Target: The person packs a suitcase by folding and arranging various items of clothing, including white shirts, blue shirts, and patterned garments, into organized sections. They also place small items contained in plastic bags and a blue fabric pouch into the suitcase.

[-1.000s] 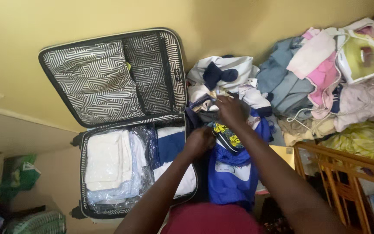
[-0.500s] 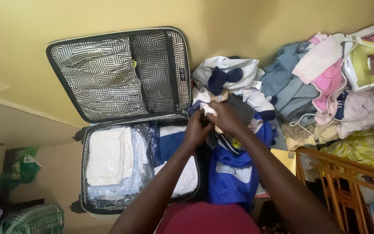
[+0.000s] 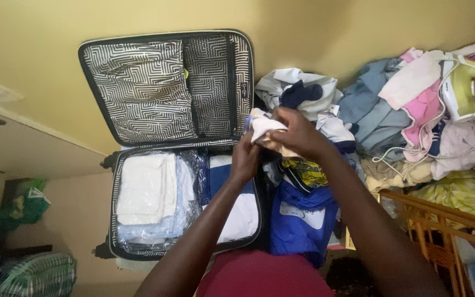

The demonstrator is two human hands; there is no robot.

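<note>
Yellow walls enclose a cluttered room seen from above. Nearest, a blue garment (image 3: 302, 217) is draped beside an open suitcase (image 3: 180, 146), in whose lower half folded white cloths (image 3: 147, 188) in clear plastic are packed. Just above these, a small white cloth (image 3: 264, 128) is held up between both hands: the left hand (image 3: 246, 157) is closed on its lower edge, and the right hand (image 3: 298, 133) has its grip clenched over the top. Farther off, a heap of clothes (image 3: 380, 110) is piled, with a yellow-and-white iron (image 3: 471, 88) resting on it.
</note>
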